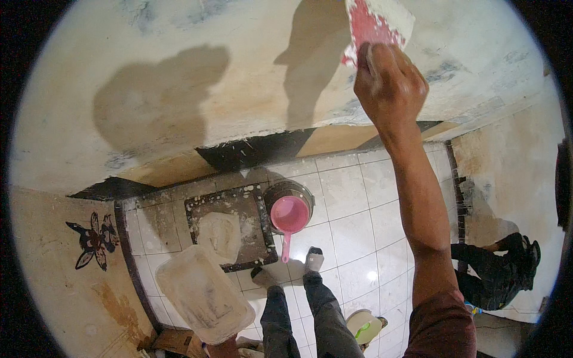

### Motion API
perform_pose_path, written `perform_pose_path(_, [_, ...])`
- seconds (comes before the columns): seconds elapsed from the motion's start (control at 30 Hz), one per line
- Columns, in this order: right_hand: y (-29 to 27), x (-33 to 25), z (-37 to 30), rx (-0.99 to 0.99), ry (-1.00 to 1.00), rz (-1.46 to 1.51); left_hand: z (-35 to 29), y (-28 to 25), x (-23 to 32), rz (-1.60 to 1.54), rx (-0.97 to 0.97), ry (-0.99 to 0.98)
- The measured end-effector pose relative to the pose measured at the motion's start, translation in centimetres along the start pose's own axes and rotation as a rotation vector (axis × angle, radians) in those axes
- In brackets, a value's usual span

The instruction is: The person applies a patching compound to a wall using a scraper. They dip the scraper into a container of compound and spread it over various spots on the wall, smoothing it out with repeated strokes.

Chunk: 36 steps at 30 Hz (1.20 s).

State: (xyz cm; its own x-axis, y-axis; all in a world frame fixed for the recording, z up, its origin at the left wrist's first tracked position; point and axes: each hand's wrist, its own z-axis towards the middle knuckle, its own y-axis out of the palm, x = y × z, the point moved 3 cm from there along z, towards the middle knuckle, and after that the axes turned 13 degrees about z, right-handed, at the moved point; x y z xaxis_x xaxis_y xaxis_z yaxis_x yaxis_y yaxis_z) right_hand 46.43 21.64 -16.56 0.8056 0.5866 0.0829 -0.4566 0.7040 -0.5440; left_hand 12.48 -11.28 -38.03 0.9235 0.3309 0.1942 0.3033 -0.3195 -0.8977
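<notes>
Raised high against the wall (250,89), my right hand (391,83) is closed around a red putty spreader (373,27). White paste is smeared over its blade. At the lower left, a translucent plastic tub (206,295) with pale residue inside is held up at the end of my left forearm (224,348). The tub covers my left hand, so its fingers do not show.
On the tiled floor (340,185) lies a dark splattered board (253,218) with a pale, bag-like lump (219,235). Beside it a pink dipper (290,215) rests on a bucket (307,200). Dark clothing (498,268) hangs right; a pale container (364,325) stands near my feet.
</notes>
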Motion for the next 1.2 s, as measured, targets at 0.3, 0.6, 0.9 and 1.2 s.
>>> perform_pose_path(0.3, [14.0, 2.8, -26.0, -0.528, -0.031, -0.007, 0.1, 1.4, 3.4, -0.131, 0.035, 0.023])
perform_pose_path(0.6, [6.8, 1.7, -29.5, -0.371, 0.827, 0.356, -1.5, 2.1, 4.1, -0.318, 0.039, -0.054])
perform_pose_path(0.9, [1.3, 7.9, -19.0, 0.322, 1.030, 0.691, -1.9, 0.9, 8.3, -0.772, 0.067, -0.053])
perform_pose_path(1.2, [-4.3, 2.7, -20.8, 0.596, 1.362, 1.646, -3.1, -1.6, 14.1, -1.839, -0.161, -0.029])
